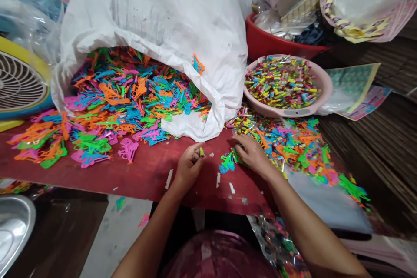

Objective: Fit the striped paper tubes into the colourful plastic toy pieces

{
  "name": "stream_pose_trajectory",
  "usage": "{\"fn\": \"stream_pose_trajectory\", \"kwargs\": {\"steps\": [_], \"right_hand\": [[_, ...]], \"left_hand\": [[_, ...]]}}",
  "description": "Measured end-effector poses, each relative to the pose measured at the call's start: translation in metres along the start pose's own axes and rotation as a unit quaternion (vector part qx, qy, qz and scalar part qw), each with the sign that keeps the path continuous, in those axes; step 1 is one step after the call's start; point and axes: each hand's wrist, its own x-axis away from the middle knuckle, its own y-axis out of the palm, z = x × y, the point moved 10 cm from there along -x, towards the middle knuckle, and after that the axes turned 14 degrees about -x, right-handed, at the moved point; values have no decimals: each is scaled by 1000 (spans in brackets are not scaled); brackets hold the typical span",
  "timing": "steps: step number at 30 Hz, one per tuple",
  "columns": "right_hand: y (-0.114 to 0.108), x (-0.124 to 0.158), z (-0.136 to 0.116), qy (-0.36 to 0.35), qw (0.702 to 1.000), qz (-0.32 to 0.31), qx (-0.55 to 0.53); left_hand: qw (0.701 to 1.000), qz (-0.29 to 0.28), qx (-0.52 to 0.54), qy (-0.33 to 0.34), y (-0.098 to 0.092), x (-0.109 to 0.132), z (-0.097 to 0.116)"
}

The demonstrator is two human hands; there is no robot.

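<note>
My left hand (189, 163) rests on the red table (143, 173), fingers pinched on a small yellow-green tube (201, 152). My right hand (250, 152) lies palm down just right of it, fingers curled onto a green plastic toy piece (237, 156). A blue and green toy piece (226, 164) lies between the two hands. A big white sack (163, 17) lies open behind them, spilling a heap of coloured plastic toy pieces (130, 91). A pink bowl (321, 80) of small coloured tubes stands at the back right.
More toy pieces and tubes (293, 143) are piled right of my right hand. A red tub (267, 43) with bags stands behind the pink bowl. A yellow fan grille (19, 82) is at the left edge, a metal basin (13, 226) at lower left. Printed sheets (355, 87) lie at the right.
</note>
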Motion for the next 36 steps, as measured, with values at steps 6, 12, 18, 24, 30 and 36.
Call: {"fn": "stream_pose_trajectory", "kwargs": {"steps": [6,12,18,24,30,36], "right_hand": [[-6,20,-21,-18,999,-44,11],[17,39,-16,-6,995,-86,58],[-13,33,11,-34,999,-26,32],[-89,27,42,6,982,163,94],[-76,20,22,-21,975,114,190],[25,16,-5,-85,975,-147,142]], "left_hand": [[1000,20,3,-20,-3,-1,-4],[997,43,-61,11,-10,-1,5],[986,77,-136,66,-19,1,22],[997,45,-67,0,-12,1,2],[999,40,-9,-22,-7,1,-5],[999,38,-21,-13,-7,1,-4]]}}
